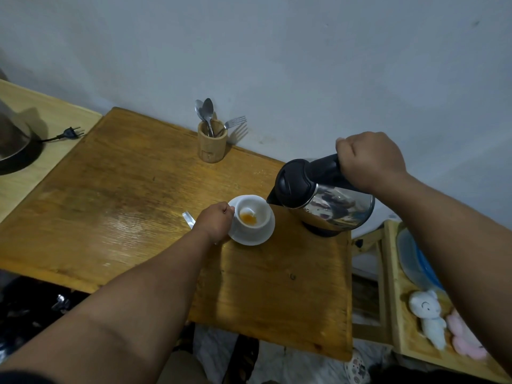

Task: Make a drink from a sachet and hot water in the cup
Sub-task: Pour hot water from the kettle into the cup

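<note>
A white cup stands on a white saucer on the wooden table, with orange powder or liquid at its bottom. My left hand grips the cup at its left side. My right hand is closed on the black handle of a steel kettle, which is tilted to the left with its spout just over the cup's right rim. A silver sachet lies on the table, partly hidden behind my left hand.
A wooden holder with spoons and a fork stands at the table's far edge by the wall. A plug and cord lie on the lighter surface at left beside a metal pot. A shelf with soft toys is at right.
</note>
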